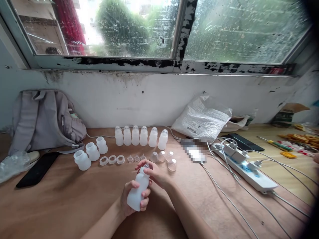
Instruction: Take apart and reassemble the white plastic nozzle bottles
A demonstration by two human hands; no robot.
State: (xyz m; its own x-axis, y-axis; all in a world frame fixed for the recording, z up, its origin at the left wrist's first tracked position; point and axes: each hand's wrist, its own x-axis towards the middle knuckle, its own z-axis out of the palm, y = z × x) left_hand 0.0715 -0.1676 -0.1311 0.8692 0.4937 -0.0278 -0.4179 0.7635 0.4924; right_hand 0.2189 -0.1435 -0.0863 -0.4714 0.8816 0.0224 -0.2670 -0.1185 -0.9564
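Because the bottle (136,196) is held tilted above the table (62,202), between both hands: a loosened hold could drop it, its rounded side probably being slippery.
Left hand (127,197): fingers wrapped round the body, pressed against it; squeezing hard could bend the wall, if it is soft.
Right hand (158,174): fingers pinching the bottle's top, though whether they press the clear tip or its collar I cannot tell; an uneven push could leave the top crooked.
Rings (120,163) and clear caps (171,166): lying just beyond the hands, where a low wrist could scatter them.
Six capped bottles (143,136): upright farther back; a knock could topple neighbours.
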